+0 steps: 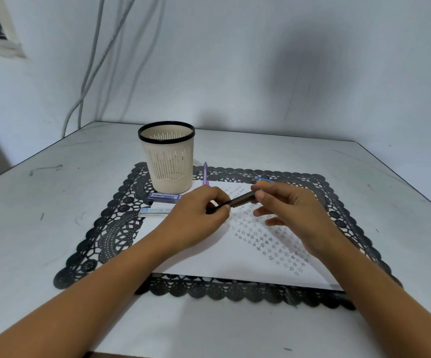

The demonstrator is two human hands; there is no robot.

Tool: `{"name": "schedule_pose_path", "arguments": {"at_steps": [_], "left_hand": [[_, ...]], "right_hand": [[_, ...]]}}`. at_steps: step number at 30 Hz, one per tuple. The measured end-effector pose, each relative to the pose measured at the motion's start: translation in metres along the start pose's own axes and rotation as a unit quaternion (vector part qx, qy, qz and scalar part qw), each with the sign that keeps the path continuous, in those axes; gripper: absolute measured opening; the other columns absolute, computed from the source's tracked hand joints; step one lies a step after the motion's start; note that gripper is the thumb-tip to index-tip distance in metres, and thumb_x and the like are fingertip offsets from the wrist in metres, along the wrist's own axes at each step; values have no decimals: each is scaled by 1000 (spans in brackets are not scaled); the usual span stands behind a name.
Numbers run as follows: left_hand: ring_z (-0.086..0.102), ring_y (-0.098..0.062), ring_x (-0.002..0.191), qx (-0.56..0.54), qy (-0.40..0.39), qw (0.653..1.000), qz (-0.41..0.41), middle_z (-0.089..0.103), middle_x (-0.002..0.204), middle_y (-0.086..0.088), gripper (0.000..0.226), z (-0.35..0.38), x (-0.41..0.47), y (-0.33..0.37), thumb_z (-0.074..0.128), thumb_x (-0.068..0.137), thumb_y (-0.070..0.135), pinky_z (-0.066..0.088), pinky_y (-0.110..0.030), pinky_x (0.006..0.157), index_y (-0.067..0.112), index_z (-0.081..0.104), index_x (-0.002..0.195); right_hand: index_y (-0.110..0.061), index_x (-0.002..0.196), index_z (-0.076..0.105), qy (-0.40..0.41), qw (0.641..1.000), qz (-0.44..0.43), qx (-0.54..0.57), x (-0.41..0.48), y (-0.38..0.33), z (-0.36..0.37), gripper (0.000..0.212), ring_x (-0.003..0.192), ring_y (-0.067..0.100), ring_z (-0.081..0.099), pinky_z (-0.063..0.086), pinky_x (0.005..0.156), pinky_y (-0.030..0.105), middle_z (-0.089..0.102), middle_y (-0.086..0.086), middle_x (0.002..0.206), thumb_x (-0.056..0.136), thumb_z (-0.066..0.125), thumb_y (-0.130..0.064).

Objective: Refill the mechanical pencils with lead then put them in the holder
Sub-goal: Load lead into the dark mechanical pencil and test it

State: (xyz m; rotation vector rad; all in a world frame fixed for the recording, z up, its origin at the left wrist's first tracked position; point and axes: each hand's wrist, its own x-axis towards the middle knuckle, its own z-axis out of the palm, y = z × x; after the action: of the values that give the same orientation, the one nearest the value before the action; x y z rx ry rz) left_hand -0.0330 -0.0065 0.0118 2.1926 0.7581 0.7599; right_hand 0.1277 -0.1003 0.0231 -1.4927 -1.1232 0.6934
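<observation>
A dark mechanical pencil (237, 200) is held level above the paper by both hands. My left hand (196, 215) pinches its tip end and my right hand (294, 213) pinches its rear end between thumb and forefinger. A purple pencil (205, 174) lies beside the cream slotted holder (167, 158), which stands upright with a black rim. An orange and blue pencil (263, 180) lies behind my right hand, partly hidden. Two lead cases lie left of my left hand: a blue one (164, 197) and a clear one (155, 211).
A white sheet (235, 259) covered with small drawn stars lies on a black lace placemat (113, 228) on the grey table (54, 202). Cables (90, 73) hang down the wall at the back left. The table's front edge is close to my arms.
</observation>
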Motion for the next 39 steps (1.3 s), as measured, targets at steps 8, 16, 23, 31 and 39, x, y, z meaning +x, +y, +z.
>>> {"name": "schedule_pose_path", "arguments": {"at_steps": [8, 16, 23, 31, 39], "left_hand": [[55, -1, 76, 0, -3, 1000, -1, 57, 85, 13, 19, 0, 0, 0, 57, 86, 21, 35, -3, 62, 38, 54, 77], [55, 0, 78, 3, -4, 1000, -3, 56, 85, 15, 11, -1, -1, 1, 57, 87, 22, 36, -4, 65, 33, 56, 83], [56, -2, 76, -14, 8, 1000, -7, 57, 84, 16, 10, -3, 0, 4, 57, 88, 20, 38, -7, 64, 29, 58, 85], [56, -4, 78, -6, 8, 1000, -5, 56, 84, 17, 12, -1, 0, 2, 57, 87, 20, 37, -6, 65, 31, 57, 83], [55, 0, 77, 0, 3, 1000, -5, 55, 85, 17, 17, -1, -1, 3, 56, 87, 21, 36, -4, 64, 36, 54, 80]], "right_hand": [[-29, 98, 65, -43, 995, -4, -89, 0, -2, 0, 14, 76, 6, 69, 55, 68, 26, 70, -7, 94, 84, 62, -30], [-30, 110, 61, -51, 995, 11, -85, 1, -4, -10, 50, 78, 7, 69, 55, 72, 29, 69, -7, 96, 66, 57, -53], [-17, 98, 64, 49, 999, -2, 17, 4, -4, -12, 21, 67, 7, 66, 55, 61, 23, 69, -5, 80, 83, 59, -31], [-14, 91, 64, 74, 997, -27, 4, 4, -2, -10, 7, 66, 8, 66, 55, 64, 27, 68, -1, 78, 85, 61, -16], [-14, 89, 65, 80, 996, -31, 11, 3, -3, -9, 5, 65, 10, 66, 55, 65, 30, 68, -1, 76, 86, 61, -16]]}}
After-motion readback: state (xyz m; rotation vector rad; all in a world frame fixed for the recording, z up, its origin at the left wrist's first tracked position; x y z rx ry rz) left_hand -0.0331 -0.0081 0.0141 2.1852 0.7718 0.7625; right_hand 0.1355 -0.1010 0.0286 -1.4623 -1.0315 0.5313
